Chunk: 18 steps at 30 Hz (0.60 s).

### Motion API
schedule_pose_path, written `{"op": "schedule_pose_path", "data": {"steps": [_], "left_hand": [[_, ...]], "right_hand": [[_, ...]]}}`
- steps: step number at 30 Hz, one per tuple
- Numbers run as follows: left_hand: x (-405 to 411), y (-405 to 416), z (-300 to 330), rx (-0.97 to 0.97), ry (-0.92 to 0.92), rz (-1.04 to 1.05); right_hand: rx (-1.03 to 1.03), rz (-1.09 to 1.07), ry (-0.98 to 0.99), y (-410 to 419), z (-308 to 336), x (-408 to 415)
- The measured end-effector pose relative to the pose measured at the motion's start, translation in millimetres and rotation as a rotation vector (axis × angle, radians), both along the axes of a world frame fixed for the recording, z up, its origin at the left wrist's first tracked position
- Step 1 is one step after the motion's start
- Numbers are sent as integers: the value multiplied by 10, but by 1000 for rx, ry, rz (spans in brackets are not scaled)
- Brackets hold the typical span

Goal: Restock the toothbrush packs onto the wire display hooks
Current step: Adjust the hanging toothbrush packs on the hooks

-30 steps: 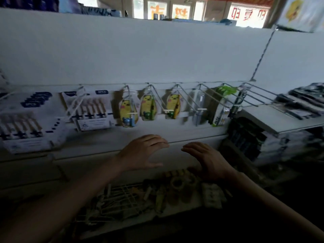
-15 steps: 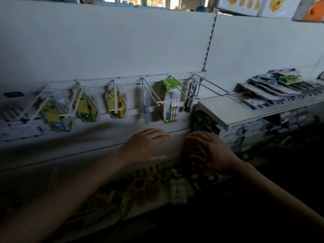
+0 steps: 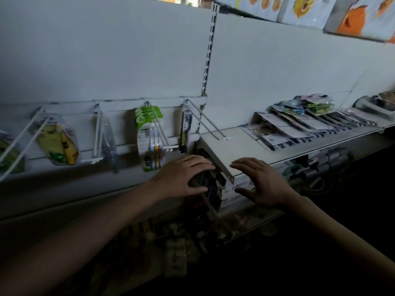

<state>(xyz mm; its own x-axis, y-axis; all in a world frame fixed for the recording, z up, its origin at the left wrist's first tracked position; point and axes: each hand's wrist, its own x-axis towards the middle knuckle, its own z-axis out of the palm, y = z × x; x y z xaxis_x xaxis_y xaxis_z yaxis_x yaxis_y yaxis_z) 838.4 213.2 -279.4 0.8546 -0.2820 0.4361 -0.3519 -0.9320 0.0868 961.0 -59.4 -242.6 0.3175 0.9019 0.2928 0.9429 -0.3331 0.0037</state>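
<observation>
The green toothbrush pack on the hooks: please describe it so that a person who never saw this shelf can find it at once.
Look at the white back panel with a row of wire hooks along its lower part. The green toothbrush pack hangs on the second hook from the right end, just above the left hand. It alone has a bright green top; the packs further left are yellow, and the pack at its right is narrow and dark.
</observation>
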Motion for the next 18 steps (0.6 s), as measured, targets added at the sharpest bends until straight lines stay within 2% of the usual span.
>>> {"op": "schedule_pose_path", "data": {"steps": [10, 18], "left_hand": [[1079, -551, -6, 36, -6, 58], [2274, -1322, 22, -57, 33, 254]], "right_hand": [[-9, -53, -30, -752, -39, 1440], [24, -85, -42, -1272, -25, 3017]]}}
